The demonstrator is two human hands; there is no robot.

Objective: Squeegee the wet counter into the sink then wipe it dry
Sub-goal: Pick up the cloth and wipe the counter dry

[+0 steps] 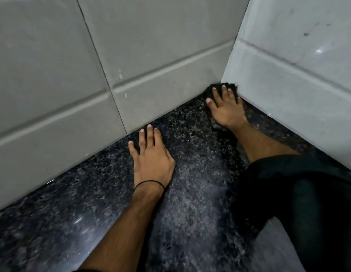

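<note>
While the right hand presses flat on the dark cloth jammed into the wall corner and the left hand rests open on the bench, the cloth may bunch, leaving moisture along the seam.

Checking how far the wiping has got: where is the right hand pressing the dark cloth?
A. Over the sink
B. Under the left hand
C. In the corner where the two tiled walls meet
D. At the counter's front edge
C: the right hand presses the cloth into the wall corner; the left hand lies flat on the counter, apart.
</note>
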